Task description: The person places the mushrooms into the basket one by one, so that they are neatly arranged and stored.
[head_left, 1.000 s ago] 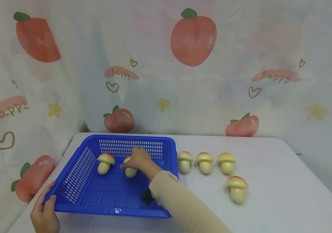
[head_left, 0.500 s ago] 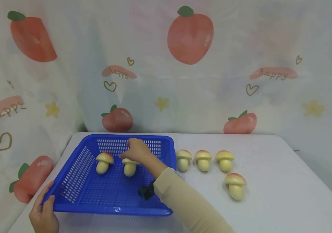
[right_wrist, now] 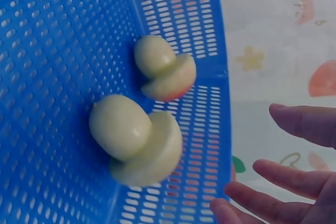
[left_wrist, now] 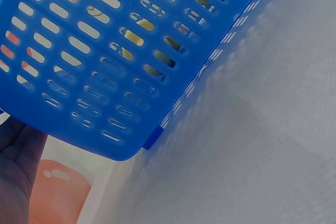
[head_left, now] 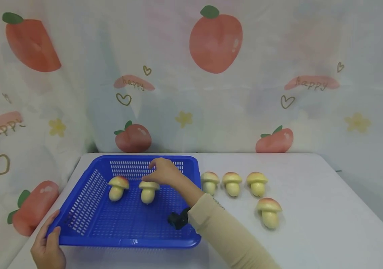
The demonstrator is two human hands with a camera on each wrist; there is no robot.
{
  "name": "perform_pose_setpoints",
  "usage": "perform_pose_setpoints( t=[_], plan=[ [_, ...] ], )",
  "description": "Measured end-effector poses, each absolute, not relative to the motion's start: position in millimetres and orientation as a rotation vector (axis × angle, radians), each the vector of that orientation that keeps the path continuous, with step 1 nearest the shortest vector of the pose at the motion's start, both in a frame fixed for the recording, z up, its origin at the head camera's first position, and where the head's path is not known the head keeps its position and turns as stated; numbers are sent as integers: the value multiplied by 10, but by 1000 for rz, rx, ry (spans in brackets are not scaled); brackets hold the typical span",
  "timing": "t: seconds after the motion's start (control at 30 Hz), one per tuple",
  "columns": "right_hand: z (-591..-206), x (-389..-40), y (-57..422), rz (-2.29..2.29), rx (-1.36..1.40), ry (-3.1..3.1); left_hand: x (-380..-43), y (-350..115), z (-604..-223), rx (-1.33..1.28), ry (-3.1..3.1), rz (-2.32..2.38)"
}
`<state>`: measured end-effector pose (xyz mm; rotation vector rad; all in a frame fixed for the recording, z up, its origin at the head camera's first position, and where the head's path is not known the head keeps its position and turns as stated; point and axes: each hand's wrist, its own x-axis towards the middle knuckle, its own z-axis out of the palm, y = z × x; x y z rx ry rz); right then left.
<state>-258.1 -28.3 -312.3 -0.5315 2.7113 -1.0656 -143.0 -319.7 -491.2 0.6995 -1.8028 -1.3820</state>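
Observation:
My left hand [head_left: 49,244] grips the front left corner of a blue plastic basket [head_left: 127,242], thumb over the rim. In the left wrist view only part of that hand shows, beside the slotted basket wall [left_wrist: 68,114]. Inside the basket lie two toy mushrooms with pale stems and yellow-red caps, a left one [head_left: 117,191] and a middle one [head_left: 148,195]. Above the middle mushroom's cap hovers my right hand [head_left: 167,172], holding nothing. The right wrist view has its fingers [right_wrist: 286,182] spread apart, away from both mushrooms.
Right of the basket, several more toy mushrooms lie on the white table [head_left: 319,209]: three in a back row, including a middle one [head_left: 232,185], and a nearer one [head_left: 269,213]. A fruit-print cloth [head_left: 218,112] hangs behind. A black wrist device [head_left: 178,219] shows at the right sleeve.
My right hand has let go of the middle mushroom, then risen and shifted slightly right, its fingers now off it. The left hand keeps its hold on the basket corner.

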Motion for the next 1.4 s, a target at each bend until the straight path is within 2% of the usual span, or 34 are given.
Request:
perform_pose_setpoints(
  t=[0.8, 1.13, 1.4],
  plan=[
    [-2976, -2441, 142, -1099, -633, 2703, -1493, -3255, -5027, 759, -1741, -1416],
    [-3003, -2387, 372, -1169, -616, 2716, -1320, -3055, -4686, 797, -1697, -1574],
    [-2940, -2340, 564, -1239, -600, 2717, -1464, -3245, -4990, 795, -1608, -1582]
  ],
)
